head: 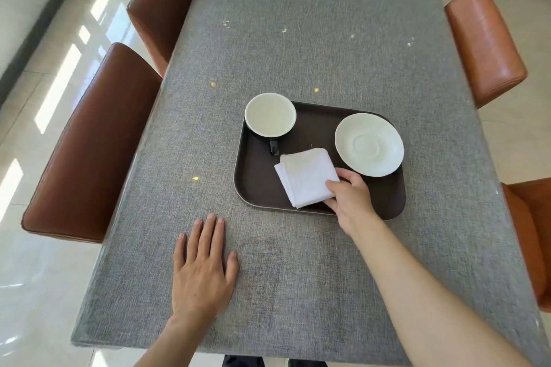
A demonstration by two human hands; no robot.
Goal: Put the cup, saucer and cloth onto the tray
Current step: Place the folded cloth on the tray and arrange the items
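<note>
Pinching the near right corner of the folded white square cloth (305,178), our right hand (350,199) has its thumb on top and its fingers curled under the edge. The cloth is soft and layered, its stacked edges showing on the left side, and it lies on the dark brown rounded-rectangle tray (256,185), toward the near middle of it. Our left hand (202,268) lies flat and spread, palm down, on the table (298,39) near and to the left of the tray, holding nothing.

The tray has a smooth matte floor and a low pale rim along its near left edge. At its far left corner stands the round cup (270,118), black outside and glossy white within, its short black handle pointing toward us. At the far right lies the round white glazed saucer (369,144), shallow, with a faint ring at its centre; its right edge reaches over the tray's rim. Cup, saucer and cloth are apart from one another, the cloth's far corner coming close to the saucer.

We see coarse grey woven fabric covering the table, dotted with small yellowish specks. Brown leather-look chairs (89,143) with rounded padded backs stand along both sides, on a glossy pale tiled floor (35,277).
</note>
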